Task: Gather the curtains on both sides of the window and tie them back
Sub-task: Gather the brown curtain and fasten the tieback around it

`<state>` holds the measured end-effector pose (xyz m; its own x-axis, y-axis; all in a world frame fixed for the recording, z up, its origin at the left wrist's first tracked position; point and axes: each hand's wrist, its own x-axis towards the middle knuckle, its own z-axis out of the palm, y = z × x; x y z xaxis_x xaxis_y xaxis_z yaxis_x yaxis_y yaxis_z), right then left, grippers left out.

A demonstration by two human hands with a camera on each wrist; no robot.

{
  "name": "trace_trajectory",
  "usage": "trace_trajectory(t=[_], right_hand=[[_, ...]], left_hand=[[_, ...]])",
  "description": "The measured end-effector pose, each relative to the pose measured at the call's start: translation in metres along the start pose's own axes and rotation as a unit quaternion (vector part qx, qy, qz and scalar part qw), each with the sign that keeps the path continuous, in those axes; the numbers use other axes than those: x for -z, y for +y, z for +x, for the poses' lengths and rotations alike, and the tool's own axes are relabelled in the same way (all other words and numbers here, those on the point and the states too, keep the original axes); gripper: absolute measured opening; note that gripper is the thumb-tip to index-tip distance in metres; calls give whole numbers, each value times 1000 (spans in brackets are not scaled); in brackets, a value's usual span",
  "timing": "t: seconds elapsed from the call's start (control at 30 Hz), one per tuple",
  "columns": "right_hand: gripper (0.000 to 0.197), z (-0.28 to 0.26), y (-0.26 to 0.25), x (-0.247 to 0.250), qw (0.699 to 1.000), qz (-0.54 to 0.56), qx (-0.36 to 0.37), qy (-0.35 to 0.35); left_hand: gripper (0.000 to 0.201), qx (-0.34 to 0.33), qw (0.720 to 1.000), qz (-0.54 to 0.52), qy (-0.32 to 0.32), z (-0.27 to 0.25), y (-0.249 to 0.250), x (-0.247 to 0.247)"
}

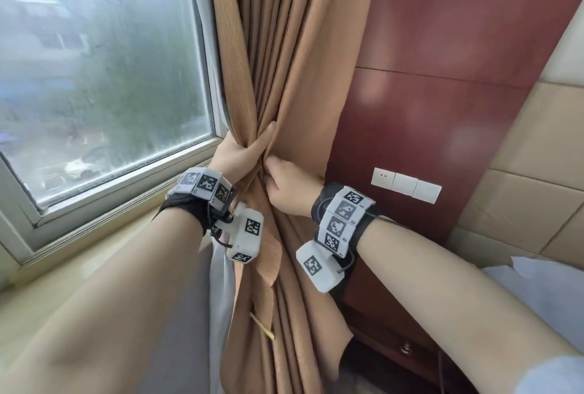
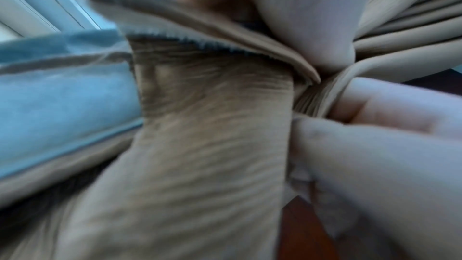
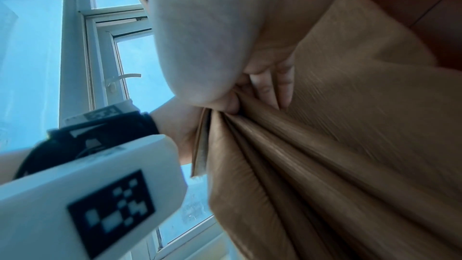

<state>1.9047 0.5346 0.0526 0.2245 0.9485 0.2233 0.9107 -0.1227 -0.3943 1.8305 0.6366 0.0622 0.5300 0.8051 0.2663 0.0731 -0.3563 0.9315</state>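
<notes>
A tan curtain [image 1: 284, 55] hangs right of the window and is bunched into a narrow waist. My left hand [image 1: 245, 152] grips that waist from the window side, thumb wrapped across the front folds. My right hand [image 1: 286, 186] sits just below and to the right, fingers curled into the same bunch. In the left wrist view the curtain [image 2: 212, 145] fills the picture, with the right hand's fingers [image 2: 375, 145] closing on its folds. The right wrist view shows my fingers [image 3: 272, 86] pressed into the pleats [image 3: 325, 155]. A thin yellowish strip [image 1: 262, 325] hangs on the lower curtain.
The window [image 1: 104, 77] and its pale sill [image 1: 94, 251] are on the left, with a white sheer layer [image 1: 218, 286] behind the curtain. A red-brown wood panel [image 1: 442, 77] with wall switches [image 1: 406, 185] stands right of it. A bed corner [image 1: 537, 280] is at the lower right.
</notes>
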Motion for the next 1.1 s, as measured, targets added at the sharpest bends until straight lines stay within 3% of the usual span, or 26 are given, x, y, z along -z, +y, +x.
trace_trajectory(t=[0.1,0.17,0.23,0.3,0.37,0.5,0.6,0.7,0.87,0.93,1.1], right_hand=[[40,4,5,0,1000,-6,-7,-21],[52,4,6,1,999,-18,-10,-43],[53,4,8,1,998,-36,-3,-53],[54,4,12,-1,998,-38,16,-47],[50,5,16,-3,998,-11,29,-50],[27,9,30,-2,996,80,17,-42],[16,8,37,4,990,131,-5,48],[9,2,40,7,971,184,18,155],[11,-4,37,2,977,208,12,41],[18,-4,34,0,979,196,1,49],[25,-2,24,-13,941,332,-62,-28]], left_hand=[[57,-7,998,-9,-61,-2,7,1],[63,7,995,-6,-100,-2,10,3],[67,34,995,5,-89,1,11,3],[61,44,998,30,-40,4,10,1],[49,51,998,43,-2,6,9,-1],[31,70,997,33,8,11,8,-3],[22,66,997,34,1,11,9,-5],[26,64,996,53,-7,11,11,-7],[29,80,993,77,-38,13,14,-4],[28,87,992,75,-53,14,15,-2],[40,140,987,52,-62,16,17,3]])
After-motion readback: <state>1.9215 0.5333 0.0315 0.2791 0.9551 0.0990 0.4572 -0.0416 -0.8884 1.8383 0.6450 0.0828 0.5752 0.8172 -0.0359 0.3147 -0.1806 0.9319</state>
